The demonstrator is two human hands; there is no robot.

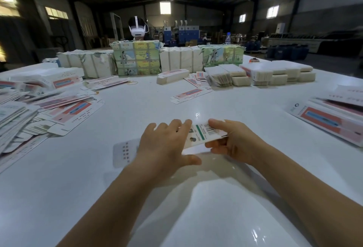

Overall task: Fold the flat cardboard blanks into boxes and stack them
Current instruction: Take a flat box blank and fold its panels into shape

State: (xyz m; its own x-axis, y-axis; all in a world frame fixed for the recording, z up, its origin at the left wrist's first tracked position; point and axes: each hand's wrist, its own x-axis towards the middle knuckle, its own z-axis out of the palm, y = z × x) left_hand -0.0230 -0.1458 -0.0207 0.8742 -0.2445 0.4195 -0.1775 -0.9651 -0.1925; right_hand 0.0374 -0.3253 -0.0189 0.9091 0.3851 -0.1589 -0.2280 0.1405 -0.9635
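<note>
The cardboard blank [198, 136] in the person's hands carried a black barcode, a green stripe and a dark round mark on its right half, and rows of small red characters on its left end; none of that writing was sharp enough to read. It was a thin, flat, white printed card, long and narrow, its long axis running from about eight o'clock to two o'clock, with the right end raised a little off the glossy white table [196, 217]. It lay at the centre of the view, just ahead of both wrists.

The left hand [165, 144] lay palm down on the blank's middle, fingers spread and nearly straight, thumb stretched out toward four o'clock. The right hand [233, 140] pinched the barcode end, forefinger on top and thumb along the near edge.

At nine o'clock sprawled a loose heap of flat blanks [39, 113] printed with red and blue panels. A single blank [190, 95] lay at twelve o'clock, and beyond it stood paper-wrapped bundles [137, 58], two with pale green and yellow illustrated wrappers. At one o'clock sat squared stacks of plain card [275, 73]. At three o'clock lay more red-panelled blanks [330, 121]. A clear plastic bottle [227, 38] stood behind the bundles.
</note>
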